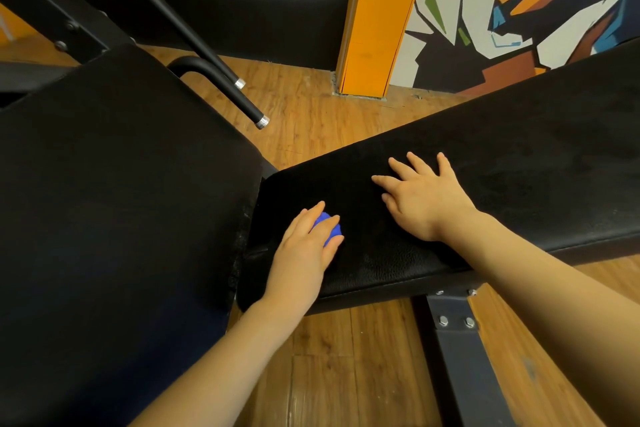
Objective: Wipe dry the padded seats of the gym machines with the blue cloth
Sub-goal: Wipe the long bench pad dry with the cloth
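Left hand (308, 239) is down on the near end of the long padded bench seat (485, 184), fingers curled over a bunched blue cloth (329, 229) and pressing it into the black vinyl; only a small lobe of the cloth peeks out between the fingers. The cloth sits close to the seat's rounded left end, just right of the gap where a second, wider black pad (121, 201) comes in from the left. That pad's inner edge looks frayed and scuffed where it nearly meets the bench.

Right hand (426, 198) lies flat on the same seat, further along and just beside the left one, fingers spread wide and straight, palm on the vinyl, holding nothing. The two hands are near each other but apart.

Under the bench, a grey steel frame leg (460, 350) with bolts runs toward the bottom edge over the wooden floor (311, 107). Up left, two black handle bars (194, 42) with chrome end caps slant down from the machine. Behind stands an orange pillar (377, 17), and to its right a wall mural (519, 3) in white, black, orange and blue shards
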`<state>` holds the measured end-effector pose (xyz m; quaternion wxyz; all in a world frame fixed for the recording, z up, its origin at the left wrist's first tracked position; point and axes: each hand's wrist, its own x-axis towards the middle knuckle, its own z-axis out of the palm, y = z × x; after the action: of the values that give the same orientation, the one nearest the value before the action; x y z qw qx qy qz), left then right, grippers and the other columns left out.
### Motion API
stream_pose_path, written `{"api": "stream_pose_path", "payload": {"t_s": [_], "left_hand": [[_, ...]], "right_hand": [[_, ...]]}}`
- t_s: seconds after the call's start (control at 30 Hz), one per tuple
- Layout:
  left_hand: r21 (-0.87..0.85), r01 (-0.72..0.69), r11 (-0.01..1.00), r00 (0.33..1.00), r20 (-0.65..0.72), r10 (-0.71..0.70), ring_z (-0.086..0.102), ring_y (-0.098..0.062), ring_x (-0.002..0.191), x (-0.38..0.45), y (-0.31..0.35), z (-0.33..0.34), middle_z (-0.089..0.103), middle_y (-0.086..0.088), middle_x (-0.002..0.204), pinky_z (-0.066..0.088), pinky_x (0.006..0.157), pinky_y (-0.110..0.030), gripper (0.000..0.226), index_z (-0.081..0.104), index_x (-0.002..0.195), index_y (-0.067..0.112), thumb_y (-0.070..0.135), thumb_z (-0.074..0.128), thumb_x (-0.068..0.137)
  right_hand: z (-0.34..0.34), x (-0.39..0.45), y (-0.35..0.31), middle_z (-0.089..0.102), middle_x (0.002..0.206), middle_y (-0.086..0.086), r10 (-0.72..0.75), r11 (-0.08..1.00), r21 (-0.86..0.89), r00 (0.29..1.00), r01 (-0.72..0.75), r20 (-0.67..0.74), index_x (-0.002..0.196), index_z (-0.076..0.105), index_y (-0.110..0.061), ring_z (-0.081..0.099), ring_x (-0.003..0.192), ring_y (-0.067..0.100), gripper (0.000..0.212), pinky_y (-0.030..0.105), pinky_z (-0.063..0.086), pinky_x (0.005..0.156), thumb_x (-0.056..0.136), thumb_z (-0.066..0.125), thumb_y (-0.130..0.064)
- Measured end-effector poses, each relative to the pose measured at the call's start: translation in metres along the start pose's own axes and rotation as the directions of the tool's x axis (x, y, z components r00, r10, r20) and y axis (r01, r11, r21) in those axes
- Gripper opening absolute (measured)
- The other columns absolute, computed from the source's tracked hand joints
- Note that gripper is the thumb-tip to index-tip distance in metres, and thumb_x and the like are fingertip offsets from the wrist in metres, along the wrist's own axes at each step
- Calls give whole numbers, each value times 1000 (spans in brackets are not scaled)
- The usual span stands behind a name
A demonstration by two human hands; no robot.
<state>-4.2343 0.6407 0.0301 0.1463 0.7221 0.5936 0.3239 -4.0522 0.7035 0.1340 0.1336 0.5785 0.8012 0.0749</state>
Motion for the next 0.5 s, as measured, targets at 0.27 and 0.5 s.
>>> {"api": "stream_pose_path", "payload": {"t_s": [0.27,0.5], "left_hand": [[-26,136,990,991,-10,-136,39,-24,139,-6,-25,-7,37,-5,153,42,109,-39,40,55,137,17,24,53,97],[-80,29,996,1000,10,-28,22,-14,146,-8,26,-5,26,5,158,21,119,-27,46,45,144,26,33,47,99]], "right_hand": [[0,-1,1,9,164,3,-5,1000,16,1000,5,3,154,19,-36,-1,151,29,49,58,-5,116,105,20,-42],[0,0,0,9,164,3,-4,1000,12,1000,4,2,154,20,-36,-1,151,29,49,59,-4,117,105,22,-42]]}}
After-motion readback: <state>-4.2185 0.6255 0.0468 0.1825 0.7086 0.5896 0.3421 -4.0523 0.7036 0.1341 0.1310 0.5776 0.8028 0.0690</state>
